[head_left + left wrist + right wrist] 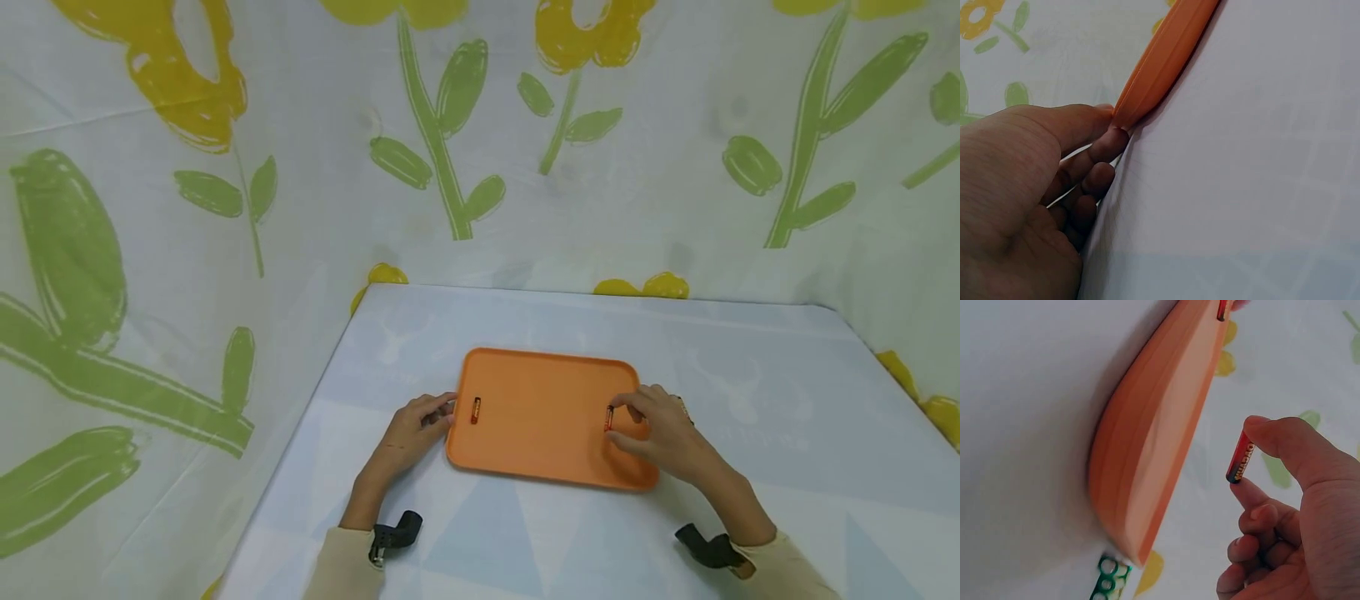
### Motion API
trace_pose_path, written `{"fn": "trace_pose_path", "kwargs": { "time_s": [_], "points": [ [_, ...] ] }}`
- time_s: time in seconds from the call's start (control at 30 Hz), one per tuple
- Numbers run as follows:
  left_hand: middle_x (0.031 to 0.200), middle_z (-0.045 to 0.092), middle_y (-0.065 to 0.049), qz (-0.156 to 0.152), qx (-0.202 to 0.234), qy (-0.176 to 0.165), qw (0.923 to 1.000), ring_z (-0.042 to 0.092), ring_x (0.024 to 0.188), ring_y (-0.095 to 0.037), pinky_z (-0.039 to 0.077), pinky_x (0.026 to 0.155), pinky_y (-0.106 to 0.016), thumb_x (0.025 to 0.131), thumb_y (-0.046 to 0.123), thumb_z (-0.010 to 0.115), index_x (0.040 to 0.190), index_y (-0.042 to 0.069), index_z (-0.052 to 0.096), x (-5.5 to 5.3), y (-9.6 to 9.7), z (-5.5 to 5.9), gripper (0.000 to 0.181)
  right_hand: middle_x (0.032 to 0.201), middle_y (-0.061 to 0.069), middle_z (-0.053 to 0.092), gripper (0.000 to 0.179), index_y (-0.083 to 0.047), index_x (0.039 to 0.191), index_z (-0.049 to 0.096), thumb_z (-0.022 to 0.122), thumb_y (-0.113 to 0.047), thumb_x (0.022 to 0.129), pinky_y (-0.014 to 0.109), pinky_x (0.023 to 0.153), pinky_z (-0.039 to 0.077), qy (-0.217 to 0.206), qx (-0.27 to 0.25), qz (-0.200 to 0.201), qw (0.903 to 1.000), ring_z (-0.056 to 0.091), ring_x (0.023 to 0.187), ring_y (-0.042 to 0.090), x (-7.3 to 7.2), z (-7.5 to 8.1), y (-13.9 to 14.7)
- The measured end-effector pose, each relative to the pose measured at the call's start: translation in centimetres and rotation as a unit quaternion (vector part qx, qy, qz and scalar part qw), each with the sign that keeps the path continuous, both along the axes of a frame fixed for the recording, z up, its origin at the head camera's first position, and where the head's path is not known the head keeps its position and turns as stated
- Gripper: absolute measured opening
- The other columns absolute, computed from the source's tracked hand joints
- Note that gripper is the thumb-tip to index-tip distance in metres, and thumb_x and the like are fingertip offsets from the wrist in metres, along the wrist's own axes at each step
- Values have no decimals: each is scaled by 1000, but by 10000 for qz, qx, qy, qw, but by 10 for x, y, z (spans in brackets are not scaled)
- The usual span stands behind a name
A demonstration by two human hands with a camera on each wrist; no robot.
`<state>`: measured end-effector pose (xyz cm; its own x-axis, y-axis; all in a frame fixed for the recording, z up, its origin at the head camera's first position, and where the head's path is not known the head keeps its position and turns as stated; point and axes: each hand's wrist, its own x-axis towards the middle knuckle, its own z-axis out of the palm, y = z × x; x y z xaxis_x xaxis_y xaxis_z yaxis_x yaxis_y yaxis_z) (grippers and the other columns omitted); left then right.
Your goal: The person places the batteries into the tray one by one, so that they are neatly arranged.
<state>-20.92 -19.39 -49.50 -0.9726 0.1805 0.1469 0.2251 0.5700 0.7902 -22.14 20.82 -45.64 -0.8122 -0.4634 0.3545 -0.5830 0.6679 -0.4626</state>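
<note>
- Beige sleeves [341,562], one at each side of the near edge, cover the person's forearms; a black curved wrist mount [397,532] is worn at the left cuff and a similar one at the right.
- A pale blue-and-white tablecloth [480,542] with a triangle pattern covers the table beneath everything handled.
- The right hand [667,433], over the right end of the tray, holds a battery in a narrow pinch, thumb on the near end and forefinger on the far end; its other fingers are curled.
- The pinched red-and-black cylindrical battery [1240,459], with gold lettering, is raised above the tray's right part, red end near and black end far.
- The left hand [412,429] lies at the tray's left edge, thumb and forefinger touching it; whether they grip the rim or merely rest against it cannot be told.
- The orange rectangular tray [540,417], with rounded corners and a low raised rim, lies flat between the hands.
- A second red-and-black cylindrical battery [476,410] lies on the tray's left part, near the left rim and well apart from the first.
- A green object with ring shapes [1110,578] shows near the tray's end in the right wrist view; its kind is unclear.
- White fabric [315,167] printed with yellow flowers and green leaves hangs at the far side and left.
</note>
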Motion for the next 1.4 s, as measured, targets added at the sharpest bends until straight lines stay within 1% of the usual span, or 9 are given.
{"fn": "trace_pose_path", "kwargs": {
  "time_s": [0.1, 0.3, 0.43, 0.6, 0.73, 0.93, 1.0, 1.17, 1.4],
  "points": [
    [104, 64, 5, -2, 8, 14, 10000, 56, 93, -14, 48, 85, -35, 97, 15, 68, 137, 11, 63, 1, 0, 1, 40, 79, -4, 39, 35, -16, 104, 64, 87, -16, 78, 39, 72, 24, -36, 34, 3, 10000, 35, 82, 14, -2, 0, -7],
    [104, 64, 6, 32, -1, 20, 10000, 57, 94, -13, 47, 86, -37, 97, 16, 67, 138, 12, 63, 2, 1, 2, 41, 79, -2, 39, 34, -14, 103, 65, 88, -16, 77, 40, 72, 25, -96, -9, 73, 9999, 37, 81, 17, -6, 0, -22],
    [104, 64, 7, 66, -51, 37, 10000, 57, 94, -13, 47, 86, -37, 97, 16, 67, 137, 12, 63, 2, 2, 2, 40, 78, -2, 40, 34, -13, 103, 66, 88, -16, 77, 39, 71, 26, -46, -29, 145, 9999, 40, 79, 19, -9, -1, -31],
    [103, 65, 4, 41, -144, 174, 9997, 57, 92, -14, 48, 83, -35, 98, 16, 67, 136, 11, 64, 3, 2, 2, 39, 78, -3, 40, 32, -13, 102, 66, 87, -16, 77, 37, 69, 28, 3, -87, 233, 9997, 40, 78, 18, -11, -1, -39],
    [103, 65, 2, 13, -190, 284, 9994, 57, 91, -15, 48, 82, -35, 98, 15, 66, 136, 10, 64, 2, 2, 2, 38, 78, -3, 40, 32, -14, 101, 66, 87, -20, 78, 35, 68, 29, -12, -15, 281, 9996, 40, 79, 18, -12, 0, -44],
    [104, 64, 6, 77, -127, 72, 9999, 57, 93, -13, 48, 84, -35, 98, 17, 67, 137, 13, 63, 2, 2, 1, 40, 80, -5, 39, 33, -15, 104, 66, 86, -25, 79, 36, 69, 31, -325, 111, 167, 9993, 38, 83, 16, -13, 2, -55],
    [104, 64, 6, 79, -82, 58, 9999, 57, 94, -13, 48, 85, -35, 98, 17, 67, 137, 13, 63, 2, 1, 1, 40, 80, -6, 39, 33, -15, 104, 66, 86, -26, 80, 37, 69, 31, -351, 153, 163, 9991, 38, 83, 16, -14, 3, -59],
    [104, 65, 5, 38, -62, 187, 9998, 57, 93, -14, 48, 85, -36, 97, 15, 67, 137, 11, 63, 3, -2, 1, 40, 80, -2, 41, 33, -14, 103, 66, 86, -24, 80, 40, 74, 29, -310, 102, 318, 9990, 39, 84, 17, -18, 2, -70],
    [105, 65, 5, 25, 0, 54, 10000, 57, 93, -13, 48, 85, -36, 97, 15, 67, 137, 13, 63, 2, -1, 1, 40, 78, -2, 42, 31, -12, 101, 67, 86, -22, 80, 41, 76, 26, -315, 53, 440, 9985, 39, 80, 16, -21, -2, -82]
  ]
}}
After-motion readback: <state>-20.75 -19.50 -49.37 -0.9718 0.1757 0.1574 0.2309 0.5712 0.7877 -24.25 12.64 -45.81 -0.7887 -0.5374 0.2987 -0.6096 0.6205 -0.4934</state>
